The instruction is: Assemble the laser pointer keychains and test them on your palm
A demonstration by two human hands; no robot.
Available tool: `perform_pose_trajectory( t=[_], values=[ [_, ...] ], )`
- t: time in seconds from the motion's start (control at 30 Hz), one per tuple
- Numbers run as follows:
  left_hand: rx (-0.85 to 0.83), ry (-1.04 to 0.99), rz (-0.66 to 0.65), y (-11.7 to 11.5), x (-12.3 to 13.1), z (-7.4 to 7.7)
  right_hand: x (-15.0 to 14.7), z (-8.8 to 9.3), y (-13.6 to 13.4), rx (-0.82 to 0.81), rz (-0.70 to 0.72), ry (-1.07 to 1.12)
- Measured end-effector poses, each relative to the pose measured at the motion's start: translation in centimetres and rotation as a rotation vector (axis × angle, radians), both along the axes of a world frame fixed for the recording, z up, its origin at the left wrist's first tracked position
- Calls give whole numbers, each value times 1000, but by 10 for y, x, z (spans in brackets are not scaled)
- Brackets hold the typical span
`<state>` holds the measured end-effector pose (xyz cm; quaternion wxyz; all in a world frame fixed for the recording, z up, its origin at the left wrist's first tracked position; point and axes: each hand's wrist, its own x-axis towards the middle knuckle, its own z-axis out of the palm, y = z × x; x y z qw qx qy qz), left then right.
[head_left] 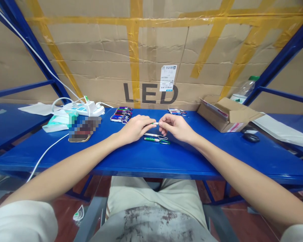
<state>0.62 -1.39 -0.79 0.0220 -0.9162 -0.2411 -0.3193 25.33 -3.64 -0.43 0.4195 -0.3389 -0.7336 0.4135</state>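
Note:
My left hand (137,128) is closed around a small keychain flashlight (155,123), and only its silver and green end shows between the fingers. At that end my right hand (175,126) pinches with thumb and fingertips. Just below the hands, a silver keychain flashlight (151,135) and a green keychain flashlight (152,139) lie side by side, each with a carabiner clip pointing right. Behind my left hand is a row of several coloured keychain flashlights (120,115). A smaller group of flashlights (175,111) lies behind my right hand.
On the left of the blue table (131,159) are a power strip (82,107), a green-and-white packet (57,121) and a blurred-out phone-like object (84,129). An open cardboard box (223,114), a black mouse (251,137) and a plastic bottle (246,89) stand right. Taped cardboard (103,60) rises behind.

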Motion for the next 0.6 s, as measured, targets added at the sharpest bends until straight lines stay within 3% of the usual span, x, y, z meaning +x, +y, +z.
perform_pose_trajectory(
  t=[0.23, 0.6],
  values=[
    [205, 58, 4, 2, -3, 0, 0, 6, -1, -245, 33, 121],
    [382, 102, 18, 0, -1, 3, -1, 10, -3, -417, 84, 212]
  ],
)
